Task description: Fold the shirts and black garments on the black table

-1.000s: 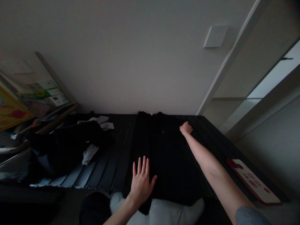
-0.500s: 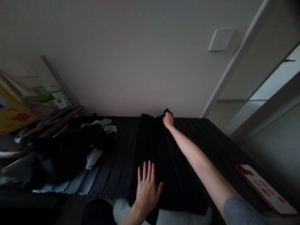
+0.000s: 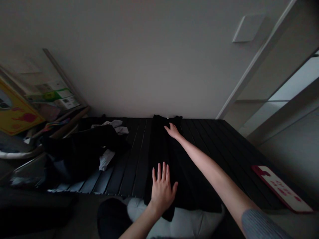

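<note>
A black garment [image 3: 184, 181] lies spread lengthwise over a dark slatted table, its near end reaching a pale cushion. Its exact kind is hard to tell in the dim light; the far edge has a waistband or neckline shape with a small white tag. My left hand [image 3: 163, 191] lies flat on the near part, fingers stretched out and holding nothing. Farther off, my right hand [image 3: 173, 130] rests on the garment just below its far edge, thumb and fingers apart, with no cloth gripped.
Dark slatted table [image 3: 206, 142] meets a pale wall. Left of the garment lies a heap of black clothing [image 3: 82, 152] with grey-white cloth [image 3: 107, 159]. A red-edged white board [image 3: 281, 189] lies at the right. Below is a pale cushion [image 3: 189, 222].
My right hand has let go of the garment's far right corner and moved left and nearer onto the cloth. My left hand stays flat on the near part. The view has shifted slightly.
</note>
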A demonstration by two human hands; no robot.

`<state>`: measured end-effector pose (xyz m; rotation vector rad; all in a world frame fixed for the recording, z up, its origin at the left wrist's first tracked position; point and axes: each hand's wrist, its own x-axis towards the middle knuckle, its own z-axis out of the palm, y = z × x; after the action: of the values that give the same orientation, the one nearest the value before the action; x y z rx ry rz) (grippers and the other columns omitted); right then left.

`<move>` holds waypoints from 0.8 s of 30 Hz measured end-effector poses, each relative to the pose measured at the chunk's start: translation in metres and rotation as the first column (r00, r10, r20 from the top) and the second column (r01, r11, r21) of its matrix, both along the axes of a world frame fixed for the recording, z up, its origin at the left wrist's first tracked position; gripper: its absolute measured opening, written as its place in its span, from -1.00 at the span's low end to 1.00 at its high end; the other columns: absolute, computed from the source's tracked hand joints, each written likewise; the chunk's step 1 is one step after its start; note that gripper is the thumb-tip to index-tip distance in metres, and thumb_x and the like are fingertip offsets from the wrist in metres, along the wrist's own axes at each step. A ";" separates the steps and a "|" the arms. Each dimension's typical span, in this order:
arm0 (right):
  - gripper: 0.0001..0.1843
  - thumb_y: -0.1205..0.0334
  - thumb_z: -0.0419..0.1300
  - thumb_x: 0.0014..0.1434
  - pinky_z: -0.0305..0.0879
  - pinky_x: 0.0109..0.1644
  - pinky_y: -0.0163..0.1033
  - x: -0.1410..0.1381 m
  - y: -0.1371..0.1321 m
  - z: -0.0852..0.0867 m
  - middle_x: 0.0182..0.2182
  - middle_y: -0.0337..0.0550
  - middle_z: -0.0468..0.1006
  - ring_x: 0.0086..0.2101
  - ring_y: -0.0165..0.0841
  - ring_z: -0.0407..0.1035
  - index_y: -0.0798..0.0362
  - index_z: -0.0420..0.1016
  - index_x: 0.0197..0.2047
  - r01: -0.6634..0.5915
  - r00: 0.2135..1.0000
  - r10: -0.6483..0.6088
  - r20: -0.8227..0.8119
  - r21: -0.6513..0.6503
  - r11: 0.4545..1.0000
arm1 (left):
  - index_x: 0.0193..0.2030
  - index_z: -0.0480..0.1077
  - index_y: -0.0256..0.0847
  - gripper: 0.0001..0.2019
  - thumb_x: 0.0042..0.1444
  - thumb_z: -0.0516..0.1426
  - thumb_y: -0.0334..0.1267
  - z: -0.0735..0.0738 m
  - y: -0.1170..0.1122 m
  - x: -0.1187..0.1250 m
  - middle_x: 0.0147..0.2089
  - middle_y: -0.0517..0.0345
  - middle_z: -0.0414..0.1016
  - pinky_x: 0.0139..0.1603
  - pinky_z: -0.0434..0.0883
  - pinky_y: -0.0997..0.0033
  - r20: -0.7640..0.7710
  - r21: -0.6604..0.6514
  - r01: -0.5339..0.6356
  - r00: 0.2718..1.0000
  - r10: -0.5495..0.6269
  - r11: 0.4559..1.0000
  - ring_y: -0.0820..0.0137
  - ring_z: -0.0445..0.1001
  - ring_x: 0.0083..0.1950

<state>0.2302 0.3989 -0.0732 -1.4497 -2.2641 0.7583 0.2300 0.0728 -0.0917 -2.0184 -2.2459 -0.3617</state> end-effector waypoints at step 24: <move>-0.42 0.39 0.08 0.16 0.40 -0.21 -0.19 0.174 -0.310 0.044 0.01 0.08 0.53 -0.18 -0.17 0.54 0.00 0.23 0.26 -0.374 0.863 0.317 0.393 0.075 0.924 | 0.28 0.25 -0.26 -0.53 0.35 -0.20 -0.21 0.024 -0.019 -0.003 0.37 -0.01 0.22 0.38 0.09 -0.15 0.118 -0.063 0.015 0.993 -0.007 0.998 0.17 0.09 0.43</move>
<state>0.4041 0.0888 -0.0294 -1.2103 -2.8588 0.4123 0.2275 0.0540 -0.0681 -2.0936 -2.3438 -0.4263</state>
